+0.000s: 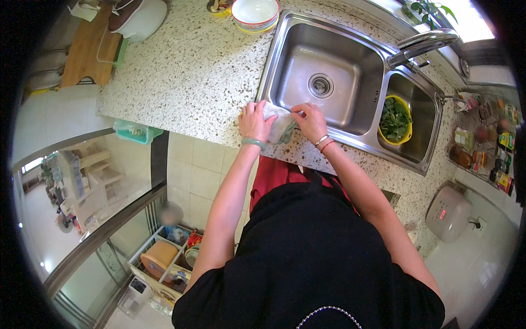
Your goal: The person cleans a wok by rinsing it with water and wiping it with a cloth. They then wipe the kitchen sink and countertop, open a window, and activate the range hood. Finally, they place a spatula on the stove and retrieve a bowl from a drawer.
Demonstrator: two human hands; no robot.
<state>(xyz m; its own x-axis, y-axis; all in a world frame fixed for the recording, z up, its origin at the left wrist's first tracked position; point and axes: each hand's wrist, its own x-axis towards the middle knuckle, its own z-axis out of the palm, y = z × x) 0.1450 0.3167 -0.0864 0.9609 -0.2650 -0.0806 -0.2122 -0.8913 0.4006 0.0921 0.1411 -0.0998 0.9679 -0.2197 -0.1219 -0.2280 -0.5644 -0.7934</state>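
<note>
Cloth point(281, 124) lies beside the sink point(301, 60) — your left hand point(254, 124), fingers loosely spread, likely steadies one side while your right hand point(311, 122) pinches the other between fingertips

Left grip point(255, 124) palm-down, right grip point(312, 122) pinching, arms point(223, 219) extended forward

Stacked bowls point(255, 13) stand at the far side, with a green plant point(430, 11) at far right. To the right, a yellow basket point(409, 134) holds leafy greens point(393, 116). A wooden board point(92, 48) is at far left, a turquoise bin point(131, 135) nearer on the left.
</note>
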